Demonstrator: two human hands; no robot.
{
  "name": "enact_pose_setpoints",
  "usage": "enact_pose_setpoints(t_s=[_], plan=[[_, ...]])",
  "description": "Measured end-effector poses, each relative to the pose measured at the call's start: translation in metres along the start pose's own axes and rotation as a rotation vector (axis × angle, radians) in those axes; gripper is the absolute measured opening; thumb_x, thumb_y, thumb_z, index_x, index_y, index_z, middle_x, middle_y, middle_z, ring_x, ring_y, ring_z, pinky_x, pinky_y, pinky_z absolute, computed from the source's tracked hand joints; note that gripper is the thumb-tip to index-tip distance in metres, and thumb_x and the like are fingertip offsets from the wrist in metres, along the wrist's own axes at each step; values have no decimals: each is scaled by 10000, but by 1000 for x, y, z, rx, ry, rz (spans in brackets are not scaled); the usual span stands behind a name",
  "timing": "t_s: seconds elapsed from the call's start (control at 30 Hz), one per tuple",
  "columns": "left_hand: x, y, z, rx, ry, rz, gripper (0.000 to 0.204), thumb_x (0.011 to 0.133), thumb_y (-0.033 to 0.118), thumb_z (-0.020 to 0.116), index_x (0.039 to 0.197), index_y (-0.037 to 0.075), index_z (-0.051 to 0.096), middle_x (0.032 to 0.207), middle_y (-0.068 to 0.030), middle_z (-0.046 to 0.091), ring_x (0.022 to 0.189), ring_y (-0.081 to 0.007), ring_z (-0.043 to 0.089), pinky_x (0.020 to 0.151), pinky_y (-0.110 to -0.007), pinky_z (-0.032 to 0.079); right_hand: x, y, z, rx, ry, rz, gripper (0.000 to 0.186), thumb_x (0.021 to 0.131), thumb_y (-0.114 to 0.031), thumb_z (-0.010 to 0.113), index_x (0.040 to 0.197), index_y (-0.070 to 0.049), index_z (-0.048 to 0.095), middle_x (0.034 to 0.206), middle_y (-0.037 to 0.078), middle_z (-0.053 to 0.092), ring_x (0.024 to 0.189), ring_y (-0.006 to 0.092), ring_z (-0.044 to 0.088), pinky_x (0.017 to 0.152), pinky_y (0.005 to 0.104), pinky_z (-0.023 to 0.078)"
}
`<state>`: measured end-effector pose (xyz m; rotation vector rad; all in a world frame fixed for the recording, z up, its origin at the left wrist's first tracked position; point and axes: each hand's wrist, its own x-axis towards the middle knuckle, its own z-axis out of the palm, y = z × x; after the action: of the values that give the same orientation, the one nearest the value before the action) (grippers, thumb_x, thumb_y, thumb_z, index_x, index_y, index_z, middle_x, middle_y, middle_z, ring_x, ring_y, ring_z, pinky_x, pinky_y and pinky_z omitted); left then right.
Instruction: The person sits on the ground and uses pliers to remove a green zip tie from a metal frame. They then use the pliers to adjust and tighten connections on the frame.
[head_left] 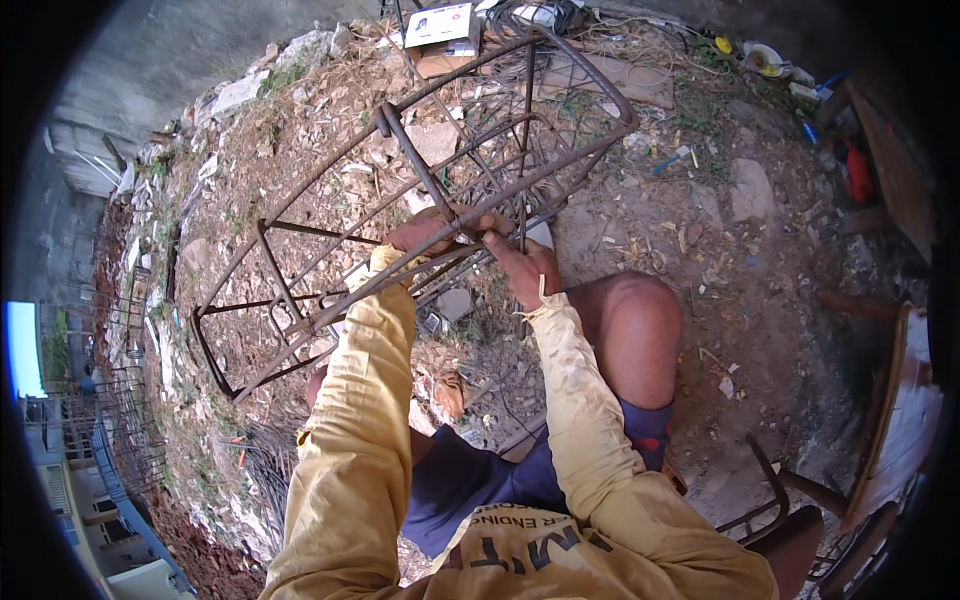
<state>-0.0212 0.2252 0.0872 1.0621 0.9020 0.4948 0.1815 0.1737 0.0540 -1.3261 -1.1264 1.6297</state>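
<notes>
A long cage of rusty steel rebar leans across in front of me, its long bars crossed by bent square stirrups. Around one crossing of a stirrup and a long bar, my left hand is closed on the cage, partly hidden behind the bars. My right hand meets it at the same crossing, thumb and fingers pinched together. Whatever lies between those fingertips is too small or hidden to make out. Both forearms wear yellow sleeves.
Rubble, dry chips and scraps cover the ground. A bundle of thin wire lies at lower left, beside my leg. At the far side are a white printed box and coiled dark cable. Wooden furniture stands at right.
</notes>
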Motion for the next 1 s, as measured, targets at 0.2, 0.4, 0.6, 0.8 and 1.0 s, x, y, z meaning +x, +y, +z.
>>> enact_pose_setpoints(t_s=[0.2, 0.4, 0.6, 0.8, 1.0], plan=[[-2, 8, 10, 24, -43, 84, 431, 838, 315, 732, 1119, 2, 638, 1070, -69, 675, 990, -200, 631, 832, -271, 488, -7, -4, -3, 163, -45, -119, 425, 830, -373, 739, 896, 39, 654, 647, 42, 587, 591, 96, 495, 574, 299, 426], [-17, -18, 32, -232, 519, 263, 191, 902, 151, 661, 989, -18, 659, 896, -103, 696, 786, -174, 662, 686, -274, 538, -31, -10, 1, 339, -41, 83, 341, 821, -318, 762, 792, -57, 545, 590, -29, 476, 437, 57, 404, 377, 244, 310], [-38, -16, 45, -206, 574, 222, 157, 903, 132, 659, 950, -18, 654, 855, -105, 700, 731, -163, 655, 637, -278, 539, -35, -6, -5, 427, -52, 105, 347, 815, -300, 771, 773, -64, 519, 583, -25, 480, 433, 59, 402, 372, 246, 312], [-61, -20, 53, -144, 472, 151, 353, 894, 296, 678, 1110, 29, 595, 1030, -91, 636, 969, -191, 593, 825, -336, 497, -35, -2, -5, 398, -38, 105, 372, 809, -342, 770, 774, -64, 527, 604, -23, 485, 450, 63, 419, 380, 251, 330], [-77, -22, 54, -375, 237, 247, 361, 899, 290, 678, 1150, 38, 612, 1148, -87, 617, 1066, -208, 588, 930, -352, 494, -34, 8, -6, 364, -16, 87, 392, 805, -378, 765, 808, -45, 558, 616, -18, 493, 470, 76, 453, 383, 262, 354]])
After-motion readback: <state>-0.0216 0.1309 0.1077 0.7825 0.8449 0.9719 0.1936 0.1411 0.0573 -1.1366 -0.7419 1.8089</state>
